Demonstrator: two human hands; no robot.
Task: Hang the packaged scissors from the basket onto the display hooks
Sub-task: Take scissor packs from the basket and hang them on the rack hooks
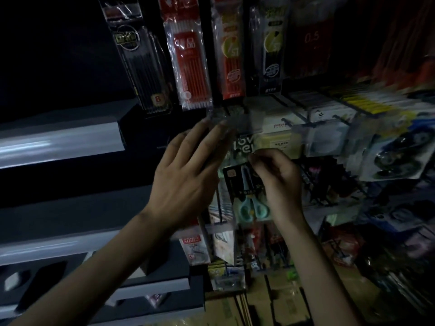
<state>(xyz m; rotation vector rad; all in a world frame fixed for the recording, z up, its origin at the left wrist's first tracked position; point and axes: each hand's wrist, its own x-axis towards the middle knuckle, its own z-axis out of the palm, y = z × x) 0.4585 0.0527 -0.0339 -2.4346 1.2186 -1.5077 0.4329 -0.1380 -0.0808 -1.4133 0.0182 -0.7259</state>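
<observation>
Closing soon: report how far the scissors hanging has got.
Done: no hung scissors can be made out. In hand: the right hand pinches the top of a teal-handled scissors pack; the left hand touches a clear packet. Left: hooking this pack; the basket is out of view.

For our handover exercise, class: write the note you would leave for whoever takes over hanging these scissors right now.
Left hand: open, fingers straight, tips at the clear packs.
Right hand: pinches the top of the scissors pack, held up in front of the rack.
Done: too blurred to tell whether the pack is on a hook.
Left: seat it on a hook, then hang any others; the basket is out of view.
</observation>
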